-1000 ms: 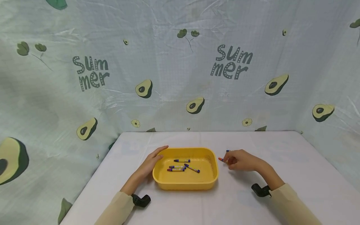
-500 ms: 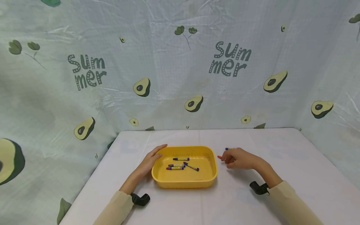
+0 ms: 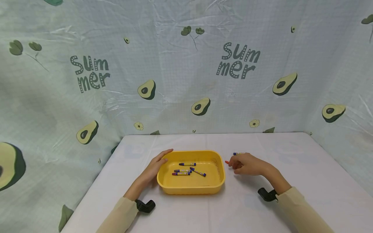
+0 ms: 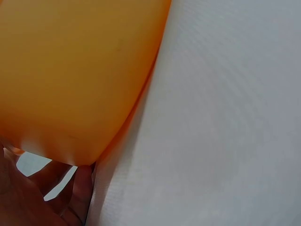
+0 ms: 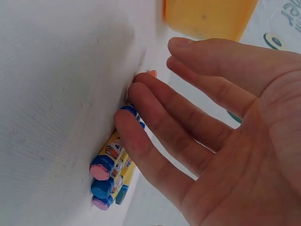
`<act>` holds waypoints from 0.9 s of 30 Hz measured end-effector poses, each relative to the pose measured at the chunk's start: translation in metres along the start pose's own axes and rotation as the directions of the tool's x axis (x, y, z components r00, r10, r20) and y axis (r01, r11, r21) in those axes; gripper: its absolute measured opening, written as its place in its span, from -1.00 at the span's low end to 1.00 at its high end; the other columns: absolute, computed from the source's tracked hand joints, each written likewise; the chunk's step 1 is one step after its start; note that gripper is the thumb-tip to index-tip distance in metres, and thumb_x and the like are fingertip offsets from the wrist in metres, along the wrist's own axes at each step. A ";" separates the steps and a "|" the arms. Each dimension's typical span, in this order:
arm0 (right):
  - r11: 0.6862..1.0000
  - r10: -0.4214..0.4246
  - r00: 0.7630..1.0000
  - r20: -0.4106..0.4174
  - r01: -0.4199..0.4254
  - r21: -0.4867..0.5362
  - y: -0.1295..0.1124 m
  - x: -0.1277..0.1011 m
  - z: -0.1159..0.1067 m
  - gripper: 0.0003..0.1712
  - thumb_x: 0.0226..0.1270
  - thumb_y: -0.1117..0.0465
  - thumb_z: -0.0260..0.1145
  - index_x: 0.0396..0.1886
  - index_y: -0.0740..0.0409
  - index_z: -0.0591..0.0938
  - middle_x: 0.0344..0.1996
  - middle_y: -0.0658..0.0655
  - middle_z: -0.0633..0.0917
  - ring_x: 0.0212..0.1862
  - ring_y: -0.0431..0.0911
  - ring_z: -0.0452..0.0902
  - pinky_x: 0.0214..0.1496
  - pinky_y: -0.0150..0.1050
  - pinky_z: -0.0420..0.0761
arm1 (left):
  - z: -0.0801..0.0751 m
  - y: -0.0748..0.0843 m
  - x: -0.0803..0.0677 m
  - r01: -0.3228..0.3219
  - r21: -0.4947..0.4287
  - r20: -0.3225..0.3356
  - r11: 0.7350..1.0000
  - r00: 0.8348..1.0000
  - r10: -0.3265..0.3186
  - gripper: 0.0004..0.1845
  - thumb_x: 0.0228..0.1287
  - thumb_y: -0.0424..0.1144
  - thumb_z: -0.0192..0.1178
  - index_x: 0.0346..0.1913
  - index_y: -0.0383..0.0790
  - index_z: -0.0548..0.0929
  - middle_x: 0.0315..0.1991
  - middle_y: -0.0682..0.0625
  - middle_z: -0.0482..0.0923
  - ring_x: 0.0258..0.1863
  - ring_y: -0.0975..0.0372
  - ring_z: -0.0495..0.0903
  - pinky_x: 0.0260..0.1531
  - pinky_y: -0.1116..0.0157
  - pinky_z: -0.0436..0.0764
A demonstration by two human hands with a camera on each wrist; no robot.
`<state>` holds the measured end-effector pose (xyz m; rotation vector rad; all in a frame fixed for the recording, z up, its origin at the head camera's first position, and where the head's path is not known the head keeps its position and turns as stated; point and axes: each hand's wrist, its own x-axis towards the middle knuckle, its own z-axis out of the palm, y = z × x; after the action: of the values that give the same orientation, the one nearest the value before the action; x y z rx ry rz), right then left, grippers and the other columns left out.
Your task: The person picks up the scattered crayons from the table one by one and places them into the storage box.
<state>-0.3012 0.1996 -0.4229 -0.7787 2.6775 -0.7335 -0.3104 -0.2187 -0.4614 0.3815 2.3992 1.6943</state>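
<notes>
A yellow plastic tray point(image 3: 190, 190) stands mid-table with several crayons point(image 3: 188, 164) lying inside it. My left hand point(image 3: 152, 168) holds the tray's left end, its thumb at the rim. In the left wrist view its fingers point(image 4: 81, 188) meet the outside of the tray wall. To the right of the tray, my right hand point(image 3: 247, 164) is low over the table. Its fingertips touch a group of crayons point(image 5: 110, 150) with pink and blue ends. The thumb stands apart from the fingers, and the palm holds nothing. An orange crayon tip point(image 3: 227, 162) shows beyond the fingers.
A blue-ended crayon point(image 3: 236, 153) shows behind the right hand, partly hidden. White cloth point(image 3: 186, 213) covers the table. A printed curtain point(image 3: 175, 64) hangs along the back and sides. Each wrist wears a black camera mount point(image 3: 145, 206).
My right fingers have spread forward over the orange crayon, so less of it shows. The left hand and the tray stay together, and the head view has tilted slightly.
</notes>
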 end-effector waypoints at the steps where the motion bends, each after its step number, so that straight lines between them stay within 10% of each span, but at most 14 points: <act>1: 1.000 -0.001 1.000 0.001 0.001 -0.002 0.000 0.000 0.000 -0.77 0.31 0.29 0.41 -0.05 0.07 0.69 -0.22 -0.04 0.72 -0.19 -0.19 0.55 -0.14 -0.37 0.64 | 0.000 0.000 0.000 0.000 -0.002 0.000 1.000 1.000 0.000 -0.48 0.67 -0.19 -0.21 0.58 0.05 0.30 0.65 -0.10 0.14 0.62 -0.08 0.15 0.62 -0.15 0.08; 27: 1.000 -0.011 1.000 -0.008 0.010 -0.024 0.001 0.005 0.003 -0.80 0.35 0.24 0.38 -0.05 0.07 0.70 -0.29 -0.09 0.68 -0.28 -0.21 0.50 -0.23 -0.40 0.60 | 0.000 0.001 0.000 0.015 0.004 -0.013 1.000 1.000 -0.015 -0.48 0.66 -0.17 -0.19 0.58 0.08 0.32 0.65 -0.06 0.14 0.64 -0.05 0.13 0.63 -0.13 0.06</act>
<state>-0.3049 0.1969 -0.4263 -0.7979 2.6958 -0.7100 -0.3104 -0.2180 -0.4606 0.3535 2.4093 1.6913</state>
